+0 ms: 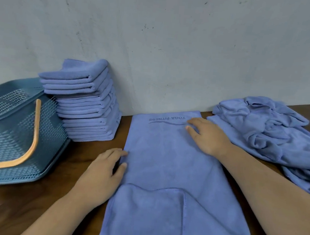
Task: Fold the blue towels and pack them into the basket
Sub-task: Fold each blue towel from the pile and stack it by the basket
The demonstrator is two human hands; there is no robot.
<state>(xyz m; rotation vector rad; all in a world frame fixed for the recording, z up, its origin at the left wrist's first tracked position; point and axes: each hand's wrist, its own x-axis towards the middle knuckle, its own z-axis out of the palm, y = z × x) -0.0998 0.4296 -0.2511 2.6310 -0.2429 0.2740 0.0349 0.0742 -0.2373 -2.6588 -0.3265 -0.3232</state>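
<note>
A blue towel printed "YOGA FITNESS" lies spread lengthwise on the wooden table, its near end partly folded over. My left hand rests at the towel's left edge, fingers touching the cloth. My right hand lies flat on the towel's far right part, fingers straight and pressing down. A tall stack of folded blue towels stands against the wall at the left. The teal perforated basket with an orange handle lies tilted at the far left, beside the stack.
A crumpled heap of unfolded blue towels lies at the right, reaching the table's right side. A grey wall closes off the back of the table. Bare brown table shows at the front left.
</note>
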